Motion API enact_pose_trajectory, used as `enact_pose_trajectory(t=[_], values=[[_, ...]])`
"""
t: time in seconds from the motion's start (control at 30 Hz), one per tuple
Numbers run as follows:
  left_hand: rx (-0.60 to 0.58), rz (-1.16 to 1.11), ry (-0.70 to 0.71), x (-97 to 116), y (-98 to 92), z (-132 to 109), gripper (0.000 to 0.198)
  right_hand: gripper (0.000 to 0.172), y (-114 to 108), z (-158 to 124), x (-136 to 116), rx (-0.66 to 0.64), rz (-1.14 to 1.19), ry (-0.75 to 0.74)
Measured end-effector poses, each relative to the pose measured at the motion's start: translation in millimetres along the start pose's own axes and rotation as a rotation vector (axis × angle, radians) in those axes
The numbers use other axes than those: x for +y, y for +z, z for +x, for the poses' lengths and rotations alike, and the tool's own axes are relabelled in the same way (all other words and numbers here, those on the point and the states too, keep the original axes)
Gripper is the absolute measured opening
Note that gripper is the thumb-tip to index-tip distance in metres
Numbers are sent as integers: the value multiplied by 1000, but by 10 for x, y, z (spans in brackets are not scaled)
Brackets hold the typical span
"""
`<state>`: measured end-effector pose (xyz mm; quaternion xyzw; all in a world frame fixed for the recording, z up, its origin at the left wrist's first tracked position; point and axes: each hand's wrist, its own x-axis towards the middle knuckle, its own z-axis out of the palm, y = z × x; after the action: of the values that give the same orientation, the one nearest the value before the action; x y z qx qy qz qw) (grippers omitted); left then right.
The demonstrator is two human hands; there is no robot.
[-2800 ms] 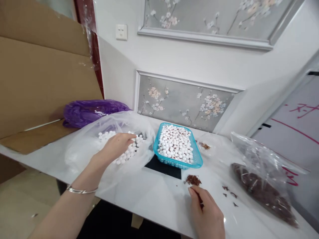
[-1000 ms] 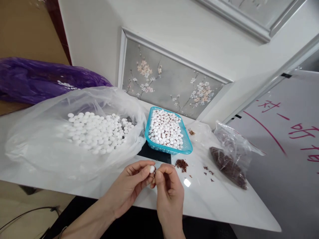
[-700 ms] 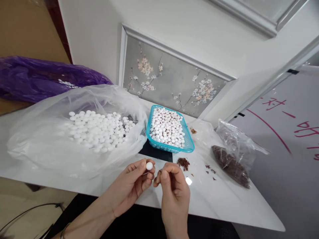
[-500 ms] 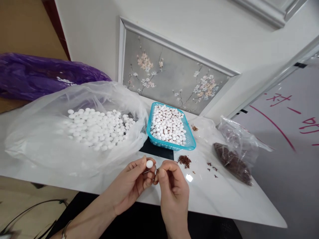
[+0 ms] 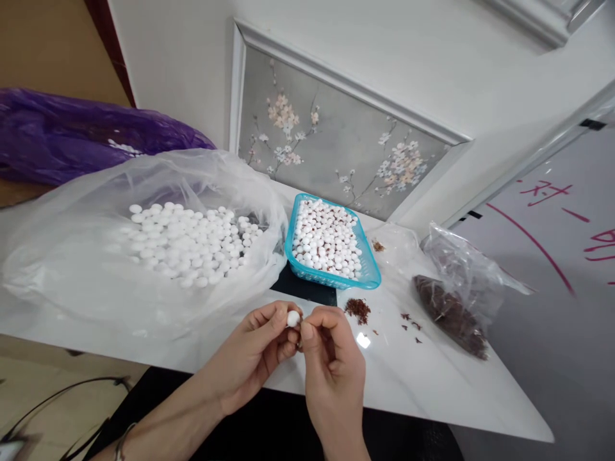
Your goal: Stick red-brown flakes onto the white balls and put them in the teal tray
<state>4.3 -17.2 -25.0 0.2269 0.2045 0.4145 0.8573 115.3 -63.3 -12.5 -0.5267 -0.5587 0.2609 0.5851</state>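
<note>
Between thumb and fingers, my left hand pinches a small white ball. The fingertips of my right hand are pressed together right beside the ball, closed on something too small to make out. Just beyond my hands stands a blue plastic basket, filled with white balls that have reddish-brown bits among them. A little heap of reddish-brown bits lies on the table to the right of my fingers.
A clear plastic bag of white balls spreads over the table's left side, with a purple bag behind it. On the right lies a zip bag of brown material, near several loose bits. A whiteboard borders the right.
My right fingertips have come closer to the white ball and now meet it or nearly so. The ball has shifted slightly right. The whole view has tilted a little.
</note>
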Motion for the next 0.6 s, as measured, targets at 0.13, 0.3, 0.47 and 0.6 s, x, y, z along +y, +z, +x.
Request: enact_pose_trajectory(t=[0.13,0.3,0.47,0.6], values=[[6,28,-1,-1,-2,-8,19,14,-8,-5,9,-9,5,10],[2,46,-4,-7,-5,-11,20,13,-17,-23,0,-10,12,13],[13,62,11,-7,1,-12,18,13,-21,-15,6,-4,-17,-1],[17,96,23,-10,-5,-20,18,13,-16,-14,35,-5,-27,1]])
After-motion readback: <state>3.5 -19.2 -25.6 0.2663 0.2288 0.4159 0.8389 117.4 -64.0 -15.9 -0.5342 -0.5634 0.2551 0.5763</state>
